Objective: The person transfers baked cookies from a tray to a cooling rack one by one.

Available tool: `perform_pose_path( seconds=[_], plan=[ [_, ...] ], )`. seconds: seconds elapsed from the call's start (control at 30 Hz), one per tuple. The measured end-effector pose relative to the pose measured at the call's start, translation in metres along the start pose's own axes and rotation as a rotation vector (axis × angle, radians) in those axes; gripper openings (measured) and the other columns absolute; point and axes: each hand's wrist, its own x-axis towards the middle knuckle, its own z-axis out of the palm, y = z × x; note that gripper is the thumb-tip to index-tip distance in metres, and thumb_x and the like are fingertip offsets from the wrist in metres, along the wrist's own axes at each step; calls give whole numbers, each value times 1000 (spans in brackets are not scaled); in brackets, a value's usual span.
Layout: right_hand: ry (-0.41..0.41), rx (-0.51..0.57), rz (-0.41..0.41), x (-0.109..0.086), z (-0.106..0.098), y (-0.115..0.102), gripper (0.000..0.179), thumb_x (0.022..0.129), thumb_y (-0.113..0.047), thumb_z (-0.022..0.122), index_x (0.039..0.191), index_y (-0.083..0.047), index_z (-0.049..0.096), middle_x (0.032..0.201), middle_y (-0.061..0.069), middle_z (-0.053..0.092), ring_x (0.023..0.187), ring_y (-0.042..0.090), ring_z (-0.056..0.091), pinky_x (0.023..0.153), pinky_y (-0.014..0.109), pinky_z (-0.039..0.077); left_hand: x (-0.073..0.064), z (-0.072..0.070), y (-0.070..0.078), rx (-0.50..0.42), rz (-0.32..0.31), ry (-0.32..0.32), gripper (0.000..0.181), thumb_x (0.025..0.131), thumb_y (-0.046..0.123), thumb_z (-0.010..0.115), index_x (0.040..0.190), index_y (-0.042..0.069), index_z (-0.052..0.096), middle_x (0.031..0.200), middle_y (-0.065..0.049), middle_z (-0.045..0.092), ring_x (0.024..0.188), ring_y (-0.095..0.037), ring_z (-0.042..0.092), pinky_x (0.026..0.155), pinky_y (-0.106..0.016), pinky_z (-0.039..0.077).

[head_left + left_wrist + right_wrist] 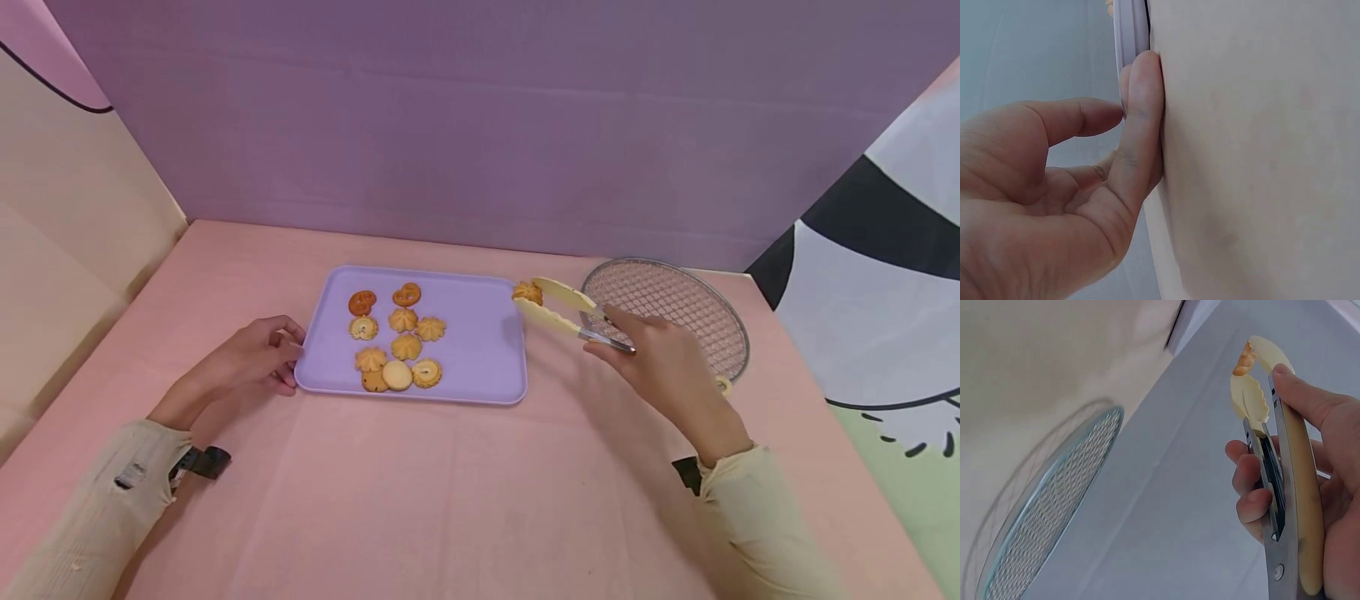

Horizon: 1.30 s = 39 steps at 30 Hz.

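Head view: your left hand (255,354) is at the near-left corner of the purple tray (480,333), thumb and fingers bent about its rim, presumably to steady it on the pink surface (450,483). Your right hand (663,358) grips the tongs (551,317), whose yellow tips pinch one fluted cookie (527,292) by the tray's far-right corner. The other cookies (407,347) lie toward the tray's left half, leaving its right part bare. The round mesh rack (660,308) is right of the tray, partly behind your right hand, likely there for easy reach.

Left wrist view: fingers low against the surface, thumb opposite, rim between; a light pinch, I judge. Fingertip contact underneath is hidden.

Right wrist view: your thumb presses one tong arm, fingers wrap the other, probably so a squeeze controls the tips. The cookie is held at the tips, apart from the rack.
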Motion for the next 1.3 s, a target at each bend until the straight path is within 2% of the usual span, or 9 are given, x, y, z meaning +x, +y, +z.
perform_pose_path(
  seconds=[0.6,0.73,0.87,1.03,1.13,1.3],
  plan=[
    [-57,-41,148,-4,-1,39,56,73,-46,68,112,-5,61,64,11,64,45,18,51,38,35,41,-1,0,0,9,5,0,33,91,10,48,116,-6,36,88,-22,51,64,-25,61,63,-38,57],
    [-60,-41,170,-5,0,47,57,74,-45,67,112,-4,61,68,14,65,46,22,53,42,40,45,-1,0,1,15,-1,1,34,91,11,49,117,-5,36,88,-22,51,64,-25,62,63,-37,57],
    [-58,-30,206,-8,1,55,57,74,-46,67,113,-4,61,76,18,66,54,29,58,50,48,47,-2,0,2,26,-4,1,34,91,12,49,117,-5,36,89,-22,51,65,-25,62,63,-37,57],
    [-77,-13,264,-11,2,63,57,75,-45,66,115,-5,59,82,20,66,64,34,60,58,52,46,-2,0,4,19,0,3,34,90,11,49,117,-6,36,89,-22,50,65,-25,62,63,-37,57],
    [-99,-18,295,-13,3,69,58,76,-46,65,116,-5,58,81,20,65,64,33,59,55,53,45,-2,0,4,18,0,4,34,90,11,49,117,-6,36,89,-22,50,65,-25,62,63,-37,57],
    [-124,-36,319,-17,6,78,62,77,-52,60,117,-4,57,77,20,64,54,27,54,46,49,44,-2,0,3,17,-1,1,33,91,11,48,116,-6,36,88,-22,50,65,-25,62,63,-37,57]
  ],
)
